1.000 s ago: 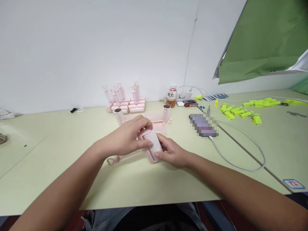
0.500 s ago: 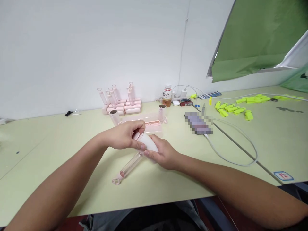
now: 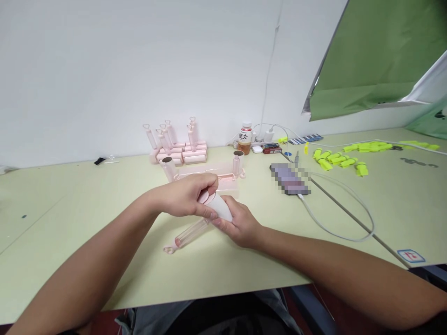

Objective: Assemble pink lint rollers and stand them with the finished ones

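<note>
Both hands are closed round a white cylinder with a pale pink end, tilted above the table. My left hand (image 3: 186, 195) grips the pink end, its thumb along the side and its fingers curled over the top. Lower down, my right hand (image 3: 243, 224) wraps the body of the white cylinder (image 3: 221, 207). Beneath them a clear pinkish tube (image 3: 192, 233) with a loop-shaped end points down to the left; its upper end is hidden behind the hands. Just behind is a pale pink tray-like piece (image 3: 226, 186), partly covered by my left hand.
Several pink cases (image 3: 194, 158) and upright loop-topped tubes (image 3: 163, 139) stand by the wall. Two open pink cylinders (image 3: 169, 168) flank the tray-like piece. A bottle (image 3: 245, 139), a phone (image 3: 288, 179) on a white cable (image 3: 328, 232) and several neon yellow pieces (image 3: 337, 158) lie rightward.
The hands and the white cylinder have shifted slightly right in view. The clear tube's loop end appears higher, and it lies at a flatter angle. The grip looks the same.
</note>
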A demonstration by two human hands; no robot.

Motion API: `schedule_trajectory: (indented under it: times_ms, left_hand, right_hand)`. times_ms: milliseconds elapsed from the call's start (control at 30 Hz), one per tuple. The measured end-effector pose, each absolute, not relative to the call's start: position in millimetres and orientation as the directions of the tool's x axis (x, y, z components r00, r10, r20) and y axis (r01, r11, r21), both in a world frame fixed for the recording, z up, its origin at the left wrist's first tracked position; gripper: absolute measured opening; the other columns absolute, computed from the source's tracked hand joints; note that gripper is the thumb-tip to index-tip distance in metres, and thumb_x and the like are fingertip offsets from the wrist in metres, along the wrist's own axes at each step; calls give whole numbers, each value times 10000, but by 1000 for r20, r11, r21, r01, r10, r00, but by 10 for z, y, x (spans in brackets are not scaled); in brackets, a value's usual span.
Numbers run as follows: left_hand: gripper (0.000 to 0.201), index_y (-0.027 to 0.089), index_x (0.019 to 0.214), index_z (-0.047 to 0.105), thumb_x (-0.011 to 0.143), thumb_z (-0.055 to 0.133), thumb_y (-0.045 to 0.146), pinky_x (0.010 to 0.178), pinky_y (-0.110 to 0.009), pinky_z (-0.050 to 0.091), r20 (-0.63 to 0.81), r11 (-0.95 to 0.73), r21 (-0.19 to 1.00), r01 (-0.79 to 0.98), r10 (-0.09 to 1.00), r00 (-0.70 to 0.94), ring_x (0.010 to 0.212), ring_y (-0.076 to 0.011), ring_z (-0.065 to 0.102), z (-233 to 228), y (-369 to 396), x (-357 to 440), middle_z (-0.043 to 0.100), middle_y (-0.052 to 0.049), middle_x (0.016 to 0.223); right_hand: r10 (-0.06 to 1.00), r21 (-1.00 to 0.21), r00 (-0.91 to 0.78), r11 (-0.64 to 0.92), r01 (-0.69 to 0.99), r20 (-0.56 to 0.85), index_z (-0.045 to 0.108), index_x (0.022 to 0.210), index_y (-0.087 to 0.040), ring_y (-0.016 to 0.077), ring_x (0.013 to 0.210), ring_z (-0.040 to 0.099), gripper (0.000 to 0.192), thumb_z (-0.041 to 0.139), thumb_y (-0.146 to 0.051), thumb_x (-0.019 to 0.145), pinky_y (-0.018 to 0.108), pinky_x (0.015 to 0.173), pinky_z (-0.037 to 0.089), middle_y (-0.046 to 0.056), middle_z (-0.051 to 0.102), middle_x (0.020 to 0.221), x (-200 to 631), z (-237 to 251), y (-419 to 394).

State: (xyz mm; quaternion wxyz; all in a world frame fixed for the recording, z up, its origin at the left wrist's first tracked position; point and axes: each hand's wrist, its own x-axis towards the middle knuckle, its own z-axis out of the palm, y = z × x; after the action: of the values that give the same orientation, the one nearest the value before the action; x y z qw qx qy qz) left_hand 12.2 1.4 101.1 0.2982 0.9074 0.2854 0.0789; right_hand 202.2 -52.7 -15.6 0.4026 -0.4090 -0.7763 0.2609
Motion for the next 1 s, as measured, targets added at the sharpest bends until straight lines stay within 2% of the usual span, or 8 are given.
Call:
schedule_trajectory:
  times_ms: [133,233,400,567,667,767,867,1000]
  left_hand:
    - [406,212,804,403,735,736,434,528,-243,306,25,-716,568,406,508,861,632,-113,371,1058,-53,86,442,38,732]
    - [364,210,779,393,768,705,397,551,-245,317,33,-725,582,368,473,881,645,-112,377,1066,-57,16,438,33,744]
    - [260,215,811,392,797,640,291,561,-240,328,-19,-679,576,454,545,838,642,-113,380,1056,-4,-76,427,34,750]
    - [156,215,910,494,780,494,128,594,-251,351,-68,-688,424,589,625,778,687,-137,447,992,-25,-87,515,6,819]
    - [170,215,867,505,773,436,91,597,-259,342,14,-675,351,649,697,717,687,-149,478,840,2,-137,549,0,811]
    - [151,217,845,507,782,431,104,599,-268,350,59,-610,313,728,778,626,687,-167,515,615,78,-202,583,-5,789]
    - [113,216,837,530,797,450,146,595,-285,359,44,-542,247,803,834,549,693,-189,552,395,157,-250,629,-27,819]
    - [115,221,857,574,814,469,204,600,-303,381,-33,-524,175,834,843,537,744,-219,596,231,223,-316,671,-50,884]
  right_hand:
    - [793,-665,-358,608,434,492,491,1078,-189,235,774,604,389,525,-531,897,351,678,476,98,648,922,2015,-131,-562]
    - [780,-667,-336,626,405,528,469,1107,-190,234,749,605,439,504,-574,896,348,645,480,98,648,910,2030,-105,-624]
    - [781,-703,-244,624,341,575,454,1162,-183,251,796,618,579,507,-671,855,359,661,495,127,655,989,2100,-124,-625]
    - [813,-764,-163,582,279,560,517,1222,-201,255,874,617,619,608,-649,805,373,748,498,92,665,1032,2200,-143,-419]
    - [841,-786,-151,540,303,519,563,1243,-226,270,1001,611,564,677,-556,800,387,844,484,89,656,1144,2249,-107,-316]
    - [844,-763,-234,537,360,483,581,1279,-247,281,1123,582,539,701,-477,806,416,945,447,89,631,1245,2271,-100,-254]
    - [846,-731,-348,527,434,403,583,1314,-241,278,1131,585,571,719,-437,795,431,971,434,97,631,1255,2271,-131,-223]
    - [852,-698,-449,495,518,270,622,1279,-226,277,1089,604,541,732,-405,780,434,950,447,101,661,1211,2262,-154,-224]
